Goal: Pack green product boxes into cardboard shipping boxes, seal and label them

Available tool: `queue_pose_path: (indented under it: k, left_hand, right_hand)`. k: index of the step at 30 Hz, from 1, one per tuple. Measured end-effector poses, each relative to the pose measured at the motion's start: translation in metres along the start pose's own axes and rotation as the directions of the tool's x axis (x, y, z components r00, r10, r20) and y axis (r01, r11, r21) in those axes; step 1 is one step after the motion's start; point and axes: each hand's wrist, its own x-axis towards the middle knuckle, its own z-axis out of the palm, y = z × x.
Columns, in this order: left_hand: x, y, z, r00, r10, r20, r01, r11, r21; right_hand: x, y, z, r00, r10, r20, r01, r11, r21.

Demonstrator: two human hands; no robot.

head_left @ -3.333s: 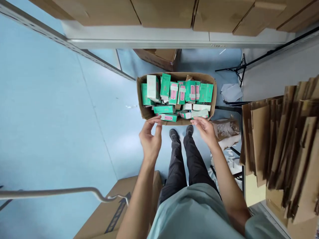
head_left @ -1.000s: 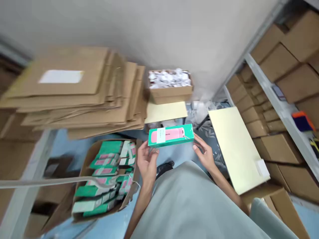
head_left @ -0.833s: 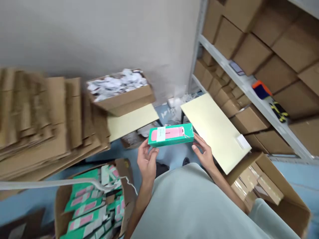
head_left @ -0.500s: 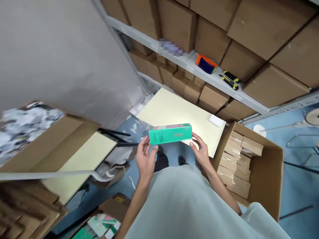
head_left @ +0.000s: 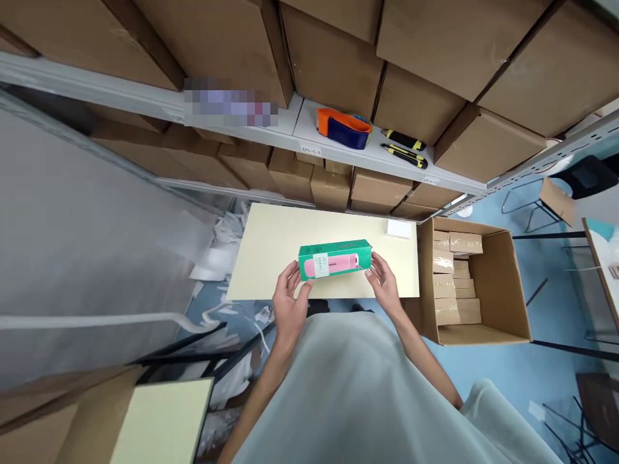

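Observation:
I hold a long green box with a pink picture and a white label [head_left: 334,260] level in front of me, just above the near part of a pale yellow tabletop [head_left: 290,232]. My left hand [head_left: 291,301] grips the box's left end. My right hand [head_left: 383,285] grips its right end. A small white pad [head_left: 399,228] lies at the table's far right corner.
An open cardboard carton [head_left: 498,283] with brown packets stands right of the table. Behind it, a metal shelf [head_left: 145,103] carries stacked cartons, an orange-and-blue tape dispenser [head_left: 343,127] and yellow-black tools [head_left: 405,147]. A grey partition [head_left: 72,225] runs on the left; another yellow board [head_left: 159,422] is lower left.
I took a green box out of the carton of green boxes and turned right with it. The yellow table now lies straight ahead, and the box's pink face is turned toward me.

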Motion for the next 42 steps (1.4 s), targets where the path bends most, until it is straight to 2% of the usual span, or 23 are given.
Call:
queue_pose_path:
  k: [6,12,15,20,28,32,37,40,42]
  left_hand:
    - [0.063,-0.008,-0.032,0.991,-0.075,0.115,0.067,0.995,0.078]
    - [0.091,-0.01,-0.039,0.981,-0.11,0.157,0.094,0.99,0.107]
    - [0.093,-0.005,-0.034,0.987,-0.107,0.119,0.092,0.987,0.13]
    - [0.082,0.001,-0.016,0.995,-0.103,0.0,0.101,0.977,0.185]
    - [0.06,-0.015,0.012,0.982,-0.153,-0.108,0.17,0.971,0.167]
    - [0.054,-0.021,0.014,0.99,-0.129,-0.055,0.137,0.974,0.18]
    - [0.059,-0.02,0.002,0.99,-0.136,0.025,0.122,0.944,0.308]
    - [0.067,-0.019,-0.008,0.974,-0.2,0.108,0.171,0.957,0.234]
    - [0.072,-0.019,-0.013,0.946,-0.265,0.185,0.233,0.956,0.177]
  right_hand:
    - [0.018,-0.005,0.043,0.993,0.06,-0.102,-0.073,0.99,-0.121]
    - [0.035,-0.007,0.054,0.984,0.043,-0.175,-0.06,0.994,-0.091]
    - [0.045,-0.001,0.05,0.984,0.054,-0.172,-0.06,0.998,-0.034]
    - [0.052,0.016,0.035,0.986,0.096,-0.134,-0.101,0.994,-0.037]
    - [0.046,0.053,0.011,0.997,0.079,-0.004,-0.079,0.992,-0.102]
    - [0.04,0.059,0.004,0.999,0.027,0.026,-0.025,0.995,-0.096]
    - [0.038,0.046,0.0,1.0,-0.027,0.003,0.027,0.992,-0.127]
    - [0.042,0.029,0.001,0.992,-0.119,-0.036,0.112,0.983,-0.147]
    - [0.05,0.014,0.005,0.979,-0.199,-0.037,0.192,0.971,-0.141]
